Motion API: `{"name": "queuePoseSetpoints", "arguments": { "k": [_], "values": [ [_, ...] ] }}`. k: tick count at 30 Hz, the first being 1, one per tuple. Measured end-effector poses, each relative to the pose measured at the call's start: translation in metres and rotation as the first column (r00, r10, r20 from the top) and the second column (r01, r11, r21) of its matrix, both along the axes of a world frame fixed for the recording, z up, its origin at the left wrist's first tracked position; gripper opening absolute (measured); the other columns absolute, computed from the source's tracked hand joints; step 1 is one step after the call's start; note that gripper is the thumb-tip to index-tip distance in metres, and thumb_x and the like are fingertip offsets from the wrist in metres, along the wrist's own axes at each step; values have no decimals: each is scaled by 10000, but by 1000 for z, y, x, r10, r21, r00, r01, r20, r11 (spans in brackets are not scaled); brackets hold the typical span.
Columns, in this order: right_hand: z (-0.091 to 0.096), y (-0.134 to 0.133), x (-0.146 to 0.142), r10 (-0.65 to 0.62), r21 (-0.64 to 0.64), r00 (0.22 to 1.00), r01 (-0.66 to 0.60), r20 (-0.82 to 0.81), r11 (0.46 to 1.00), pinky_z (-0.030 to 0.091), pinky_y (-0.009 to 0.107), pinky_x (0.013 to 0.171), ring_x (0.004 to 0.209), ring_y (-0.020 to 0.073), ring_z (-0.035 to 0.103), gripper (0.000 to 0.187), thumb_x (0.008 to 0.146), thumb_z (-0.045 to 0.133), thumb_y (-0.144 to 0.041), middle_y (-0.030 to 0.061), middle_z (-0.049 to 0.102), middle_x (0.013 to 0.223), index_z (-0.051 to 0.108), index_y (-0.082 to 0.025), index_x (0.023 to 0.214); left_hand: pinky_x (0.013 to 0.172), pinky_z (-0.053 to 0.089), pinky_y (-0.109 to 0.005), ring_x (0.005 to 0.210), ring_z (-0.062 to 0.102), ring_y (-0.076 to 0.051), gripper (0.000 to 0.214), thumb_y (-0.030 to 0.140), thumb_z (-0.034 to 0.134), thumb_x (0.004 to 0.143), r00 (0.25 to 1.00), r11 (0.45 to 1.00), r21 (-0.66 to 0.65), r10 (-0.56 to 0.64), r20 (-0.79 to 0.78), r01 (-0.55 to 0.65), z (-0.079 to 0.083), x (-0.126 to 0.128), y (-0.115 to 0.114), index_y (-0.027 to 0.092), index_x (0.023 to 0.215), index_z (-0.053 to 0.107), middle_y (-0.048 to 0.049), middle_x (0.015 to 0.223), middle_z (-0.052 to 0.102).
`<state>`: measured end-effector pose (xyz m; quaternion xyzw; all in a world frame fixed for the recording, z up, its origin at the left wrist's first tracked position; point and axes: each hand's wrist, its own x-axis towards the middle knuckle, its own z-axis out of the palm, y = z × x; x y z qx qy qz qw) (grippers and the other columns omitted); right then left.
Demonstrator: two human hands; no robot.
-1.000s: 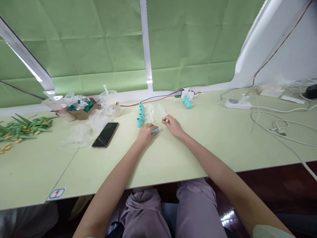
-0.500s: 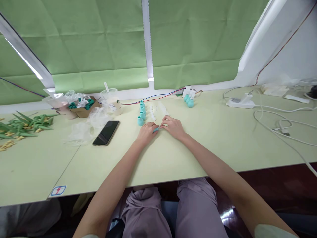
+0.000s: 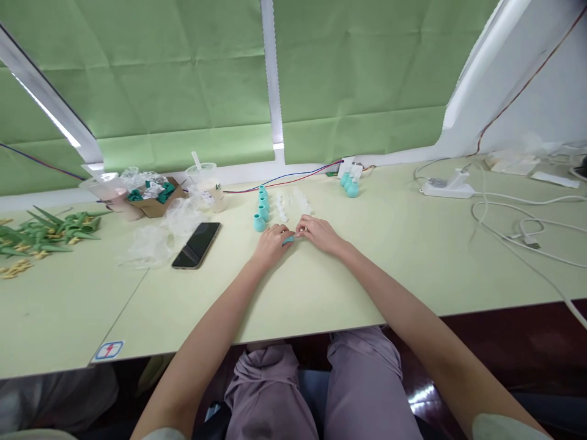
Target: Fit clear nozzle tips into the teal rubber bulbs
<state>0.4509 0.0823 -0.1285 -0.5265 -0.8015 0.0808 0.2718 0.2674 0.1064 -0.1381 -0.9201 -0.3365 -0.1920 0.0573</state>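
My left hand rests on the pale green table with its fingers curled around a small teal bottle lying on its side. Touching it from the right, my right hand has its fingertips pinched at the bottle's end, on a small pale part I cannot make out. Just beyond my hands stands a row of upright teal bottles, with a row of small clear caps beside it.
A black phone and crumpled clear plastic lie to the left. Behind them are a cardboard box, plastic cups and green folded pieces. More teal bottles stand at the back. A power strip and white cables cover the right.
My right hand has moved left to meet my left hand at the teal bottle; earlier it was a little apart, holding a small pale piece. The view shifted slightly.
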Motion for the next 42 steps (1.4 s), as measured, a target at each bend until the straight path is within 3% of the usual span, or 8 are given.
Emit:
{"name": "queuePoseSetpoints", "arguments": {
  "k": [10, 16, 24, 29, 33, 37, 39, 42],
  "values": [
    [-19, 14, 2, 86, -63, 936, -114, -340, 991, 358, 266, 740, 791, 137, 486, 86, 807, 461, -183, 15, 499, 826, 515, -166, 743, 727, 435, -296, 870, 537, -179, 240, 209, 557, 807, 998, 999, -45, 1, 63, 2, 0, 0, 1, 221, 1038, 621, -38, 931, 606],
    [-17, 12, -3, 16, -136, 825, -112, -565, 984, 357, 254, 599, 557, 92, 406, 122, 784, 453, -280, -20, 454, 729, 464, -178, 720, 752, 441, -296, 882, 537, -178, 265, 187, 529, 819, 996, 999, -48, 6, 86, -2, 5, 0, 0, 206, 1072, 604, -39, 958, 606],
    [-19, 14, -7, -85, -213, 713, -92, -696, 973, 299, 229, 500, 502, 92, 383, 206, 740, 476, -396, -53, 401, 583, 455, -190, 752, 793, 446, -307, 934, 539, -186, 275, 218, 516, 833, 991, 998, -66, 19, 133, -11, 7, 0, -1, 205, 1097, 590, -56, 1009, 598],
    [-17, 17, -5, -98, -189, 658, -69, -747, 980, 277, 222, 482, 466, 81, 356, 239, 748, 476, -432, -64, 388, 574, 438, -198, 775, 798, 450, -310, 938, 545, -187, 275, 201, 526, 823, 992, 996, -90, 17, 125, -5, 6, -2, 0, 211, 1088, 601, -53, 992, 609],
    [-8, 14, 2, -48, -51, 706, 17, -706, 999, 350, 230, 542, 519, 71, 418, 216, 771, 524, -401, -8, 522, 810, 503, -189, 804, 801, 451, -307, 934, 553, -190, 268, 201, 558, 802, 993, 993, -119, 31, 118, -17, 3, -5, 2, 218, 1062, 618, -42, 976, 621],
    [-3, 5, 1, 1, 12, 871, 6, -492, 1000, 412, 254, 677, 695, 107, 530, 229, 743, 633, -346, 21, 566, 1058, 635, -234, 943, 789, 452, -296, 924, 557, -180, 266, 196, 554, 801, 993, 995, -102, 23, 115, -11, 1, -5, 2, 222, 1057, 619, -43, 983, 618],
    [-3, 2, -2, -11, 20, 941, 19, -338, 1000, 405, 262, 708, 706, 115, 541, 156, 747, 650, -329, 9, 605, 1014, 681, -251, 879, 776, 450, -293, 913, 559, -178, 260, 196, 547, 804, 996, 996, -91, 10, 92, -2, 1, -5, 2, 223, 1052, 620, -47, 968, 616],
    [-6, 0, -6, -62, 51, 974, 74, -218, 996, 390, 263, 706, 694, 120, 544, 103, 777, 632, -321, -5, 647, 877, 699, -244, 786, 765, 445, -293, 911, 557, -184, 268, 197, 547, 802, 998, 996, -87, 1, 64, 4, 0, -5, 2, 223, 1058, 618, -54, 947, 615]
  ]
}}
